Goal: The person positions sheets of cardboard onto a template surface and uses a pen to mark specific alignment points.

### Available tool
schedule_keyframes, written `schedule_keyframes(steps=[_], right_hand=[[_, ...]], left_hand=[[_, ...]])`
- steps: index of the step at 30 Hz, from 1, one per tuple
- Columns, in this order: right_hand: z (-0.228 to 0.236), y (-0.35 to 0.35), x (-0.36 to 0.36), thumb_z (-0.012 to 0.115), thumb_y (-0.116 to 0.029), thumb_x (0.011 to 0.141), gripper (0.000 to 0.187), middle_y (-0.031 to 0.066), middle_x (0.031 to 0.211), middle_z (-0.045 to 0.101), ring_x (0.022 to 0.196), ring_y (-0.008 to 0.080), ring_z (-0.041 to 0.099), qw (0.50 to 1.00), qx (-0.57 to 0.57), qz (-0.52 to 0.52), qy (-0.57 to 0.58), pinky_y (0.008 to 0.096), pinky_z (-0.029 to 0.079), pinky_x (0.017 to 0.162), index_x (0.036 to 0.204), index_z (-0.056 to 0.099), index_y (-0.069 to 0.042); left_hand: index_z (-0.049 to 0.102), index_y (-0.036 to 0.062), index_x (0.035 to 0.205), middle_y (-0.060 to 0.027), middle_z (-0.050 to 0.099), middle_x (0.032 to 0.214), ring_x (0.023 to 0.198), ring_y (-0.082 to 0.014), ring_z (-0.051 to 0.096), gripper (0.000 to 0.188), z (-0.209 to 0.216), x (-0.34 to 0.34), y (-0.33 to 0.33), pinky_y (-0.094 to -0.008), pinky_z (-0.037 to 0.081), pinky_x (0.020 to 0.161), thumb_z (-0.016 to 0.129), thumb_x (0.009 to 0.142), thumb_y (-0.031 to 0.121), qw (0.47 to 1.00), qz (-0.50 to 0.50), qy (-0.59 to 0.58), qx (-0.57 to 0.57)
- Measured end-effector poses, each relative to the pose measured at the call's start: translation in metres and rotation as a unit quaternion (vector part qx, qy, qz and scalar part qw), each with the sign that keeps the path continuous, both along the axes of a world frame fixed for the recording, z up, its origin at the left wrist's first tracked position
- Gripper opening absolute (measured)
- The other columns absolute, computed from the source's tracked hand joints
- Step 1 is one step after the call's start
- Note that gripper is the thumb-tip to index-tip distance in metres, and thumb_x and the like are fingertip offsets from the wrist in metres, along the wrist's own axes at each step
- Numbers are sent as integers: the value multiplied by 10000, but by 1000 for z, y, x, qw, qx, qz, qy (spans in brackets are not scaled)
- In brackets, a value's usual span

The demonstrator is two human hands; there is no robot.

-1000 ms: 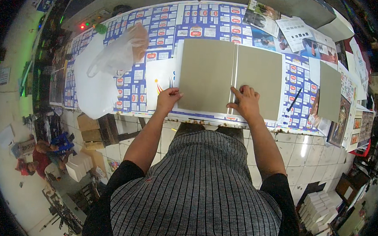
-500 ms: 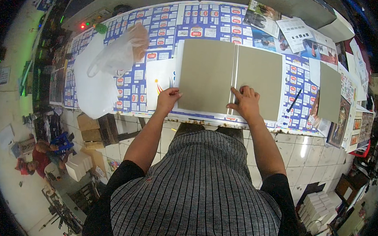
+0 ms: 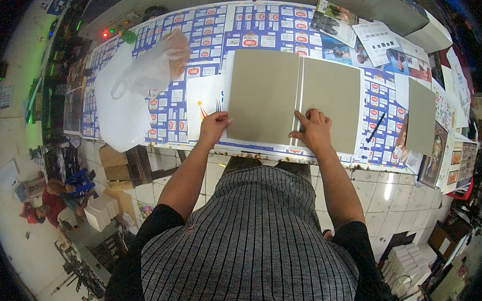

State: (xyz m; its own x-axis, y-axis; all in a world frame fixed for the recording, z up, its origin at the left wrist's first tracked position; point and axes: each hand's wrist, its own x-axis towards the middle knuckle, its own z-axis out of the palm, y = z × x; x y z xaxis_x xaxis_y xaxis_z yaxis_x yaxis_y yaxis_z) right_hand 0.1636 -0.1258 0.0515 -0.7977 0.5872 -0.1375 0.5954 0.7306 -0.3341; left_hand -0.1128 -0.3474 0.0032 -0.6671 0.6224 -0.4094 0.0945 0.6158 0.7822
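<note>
Two grey-brown boards lie side by side on a white sheet [image 3: 360, 111], the left board [image 3: 263, 96] wider than the right board [image 3: 330, 92]. Between them runs a narrow strip [image 3: 300, 82] with white gaps. My left hand [image 3: 215, 128] is at the near left edge of the left board, thumb and fingertips closed at that edge. My right hand [image 3: 315, 132] rests over the strip's near part, thumb and forefinger spread apart along it, the other fingers curled over the right board. Under my left hand is a white printed sheet [image 3: 200, 95] with a coloured design.
Blue printed sheets [image 3: 203, 43] cover the table. To the left lies a clear plastic bag [image 3: 146, 76] on a white one. At right are a black pen [image 3: 376, 127], another grey-brown board [image 3: 421, 120] and printed pictures [image 3: 337, 21]. A person [image 3: 56, 197] is at far lower left.
The left board has shifted very slightly away from me. Both hands keep almost the same places. Part of a foot has come into view beside my right hip.
</note>
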Motion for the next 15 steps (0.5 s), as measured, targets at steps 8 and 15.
schedule_keyframes(steps=[8,15], right_hand=[[3,-1,-1,817,-499,642,746,77,1132,522,1132,263,486,1000,-1,-9,-5,471,328,968,1317,625,-244],[2,-2,-4,824,-488,638,747,73,1124,529,1124,255,494,1000,4,-6,-1,470,331,964,1316,624,-247]], left_hand=[[699,6,1130,-73,724,941,855,-138,668,338,11,4,5,-265,533,797,774,841,165,1000,3,2,-18],[693,-13,1135,-90,727,956,860,-142,672,351,16,1,4,-265,535,799,776,836,152,1000,-5,9,-14]])
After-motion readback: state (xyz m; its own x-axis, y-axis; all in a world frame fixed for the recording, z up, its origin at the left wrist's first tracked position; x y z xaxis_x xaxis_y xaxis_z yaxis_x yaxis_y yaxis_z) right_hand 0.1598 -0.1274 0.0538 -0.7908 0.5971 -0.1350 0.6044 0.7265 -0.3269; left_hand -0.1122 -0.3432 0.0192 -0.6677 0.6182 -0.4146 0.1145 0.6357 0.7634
